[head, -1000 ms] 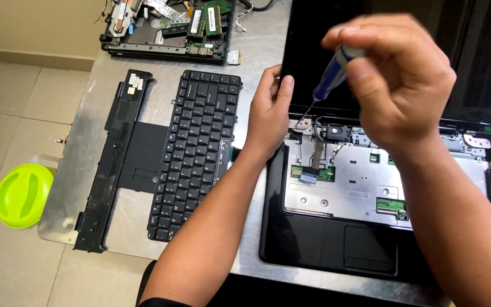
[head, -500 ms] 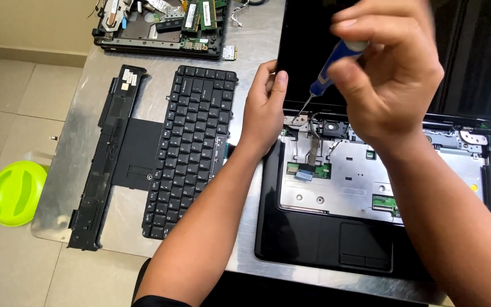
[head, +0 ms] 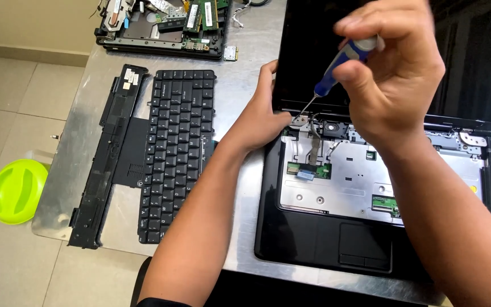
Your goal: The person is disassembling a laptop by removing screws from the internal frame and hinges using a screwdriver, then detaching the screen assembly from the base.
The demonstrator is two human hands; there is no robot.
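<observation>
Left of the open laptop (head: 313,239) lies its detached keyboard (head: 174,153), the left hand (head: 262,116) clasps the laptop's left hinge corner, and farther right the right hand (head: 390,74) pinches a blue screwdriver (head: 339,65), tip down at that hinge.

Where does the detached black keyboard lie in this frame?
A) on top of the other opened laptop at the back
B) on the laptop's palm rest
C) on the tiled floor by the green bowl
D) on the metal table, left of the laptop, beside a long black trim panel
D: the detached keyboard lies flat on the metal table, between the black trim panel and the laptop.
</observation>
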